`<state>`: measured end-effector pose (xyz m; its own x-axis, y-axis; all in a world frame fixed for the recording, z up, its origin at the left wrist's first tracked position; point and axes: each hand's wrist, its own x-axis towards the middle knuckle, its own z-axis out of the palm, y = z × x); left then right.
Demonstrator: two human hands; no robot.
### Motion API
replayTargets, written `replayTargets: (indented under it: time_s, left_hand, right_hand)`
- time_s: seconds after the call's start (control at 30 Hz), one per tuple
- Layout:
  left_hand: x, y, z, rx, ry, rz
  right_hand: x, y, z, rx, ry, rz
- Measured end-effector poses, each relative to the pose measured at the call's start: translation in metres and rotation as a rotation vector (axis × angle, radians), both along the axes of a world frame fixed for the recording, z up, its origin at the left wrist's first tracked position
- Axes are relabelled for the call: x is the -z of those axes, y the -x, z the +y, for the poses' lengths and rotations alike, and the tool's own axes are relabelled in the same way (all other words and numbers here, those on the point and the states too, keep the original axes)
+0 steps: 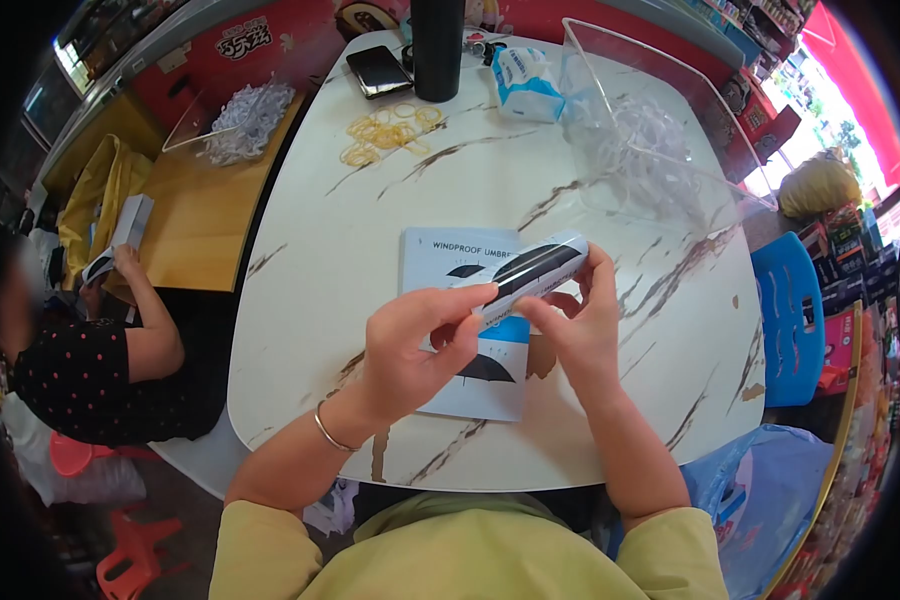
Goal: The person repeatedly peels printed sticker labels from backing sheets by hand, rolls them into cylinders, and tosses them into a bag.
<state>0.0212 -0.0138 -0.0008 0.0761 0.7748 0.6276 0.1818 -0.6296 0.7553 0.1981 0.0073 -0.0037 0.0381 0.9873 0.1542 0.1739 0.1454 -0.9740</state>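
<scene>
Between both hands is a rolled or folded paper leaflet (540, 268), glossy white with a black umbrella printed on it. My left hand (415, 340) pinches its left end between thumb and fingers. At the other end, my right hand (580, 325) grips it, thumb in front and fingers behind. Below the hands, a flat sheet or stack of leaflets (460, 395) lies on the table, printed "WINDPROOF UMBRE…" with umbrella pictures; the hands hide its middle.
On the marbled white table (310, 330) are yellow rubber bands (385, 135), a phone (378, 72), a black bottle (437, 50), a blue-white packet (527, 85) and a clear bin (660, 150) of translucent strips. At left, a co-worker (100, 370) handles similar paper. A blue chair (790, 320) stands right.
</scene>
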Motion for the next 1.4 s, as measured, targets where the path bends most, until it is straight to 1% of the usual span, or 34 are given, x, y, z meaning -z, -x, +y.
replayTargets:
  time_s: [0.03, 0.07, 0.17, 0.2, 0.27, 0.3, 0.33, 0.37, 0.47, 0.57, 0.6, 0.77, 0.8, 0.87, 0.9, 0.97, 1.07, 1.2, 1.3, 1.37, 1.4]
  left_hand:
    - [0.0, -0.002, -0.001, 0.002, 0.005, 0.004]
    - [0.0, 0.0, -0.002, 0.025, -0.009, 0.073]
    - [-0.004, 0.0, -0.003, -0.032, -0.077, 0.152]
    - [-0.004, 0.0, -0.002, -0.03, -0.056, 0.105]
    - [0.0, 0.001, -0.001, -0.03, -0.016, 0.008]
    - [0.003, 0.003, 0.0, -0.01, 0.019, 0.006]
    - [0.006, 0.006, 0.002, 0.008, 0.052, 0.004]
    - [0.006, 0.007, 0.003, 0.026, 0.084, 0.003]
    - [0.0, -0.004, 0.004, 0.121, 0.35, -0.27]
    - [-0.003, -0.002, 0.007, 0.146, 0.526, -0.418]
    - [-0.004, -0.002, 0.008, 0.151, 0.52, -0.414]
    - [-0.006, 0.0, 0.009, 0.175, 0.529, -0.383]
    - [-0.008, 0.0, 0.009, 0.164, 0.513, -0.331]
    - [-0.013, -0.001, 0.007, 0.147, 0.484, -0.225]
    - [-0.015, -0.001, 0.007, 0.176, 0.494, -0.234]
    - [-0.021, 0.0, 0.007, 0.229, 0.512, -0.255]
    - [-0.031, 0.006, 0.009, 0.263, 0.522, -0.166]
    - [-0.048, -0.001, 0.007, 0.219, 0.459, -0.134]
    - [-0.047, -0.002, 0.007, 0.17, 0.418, -0.085]
    - [-0.048, 0.0, 0.007, 0.158, 0.396, -0.046]
    - [-0.052, 0.0, 0.004, 0.111, 0.378, -0.012]
  right_hand:
    - [0.0, 0.001, -0.002, 0.022, -0.019, -0.059]
    - [0.003, 0.001, -0.002, 0.02, -0.012, -0.06]
    - [0.0, 0.001, -0.003, 0.026, 0.03, -0.036]
    - [-0.002, 0.002, -0.004, 0.069, 0.031, 0.015]
    - [-0.006, -0.004, 0.0, 0.05, 0.11, 0.186]
    - [-0.007, -0.006, 0.002, 0.037, 0.147, 0.274]
    - [-0.007, -0.005, 0.002, 0.077, 0.073, 0.308]
    - [-0.005, -0.006, 0.002, 0.057, 0.063, 0.3]
    - [-0.006, -0.006, -0.003, 0.001, 0.021, 0.251]
    - [-0.008, -0.006, -0.007, -0.079, 0.026, 0.308]
    - [-0.007, -0.008, -0.005, -0.067, -0.009, 0.269]
    - [-0.014, -0.017, 0.002, -0.08, 0.044, 0.41]
    - [-0.013, -0.018, 0.003, -0.076, 0.045, 0.427]
    - [-0.012, -0.023, 0.003, -0.076, 0.02, 0.318]
    - [-0.013, -0.026, 0.003, -0.076, 0.007, 0.26]
    - [-0.017, -0.036, 0.006, -0.102, -0.003, 0.287]
    - [-0.022, -0.041, 0.006, -0.122, -0.009, 0.318]
    - [-0.026, -0.047, 0.006, -0.17, -0.011, 0.358]
    - [-0.035, -0.05, 0.004, -0.209, 0.012, 0.477]
    - [-0.032, -0.054, 0.005, -0.261, -0.034, 0.443]
    - [-0.032, -0.057, 0.005, -0.281, -0.058, 0.421]
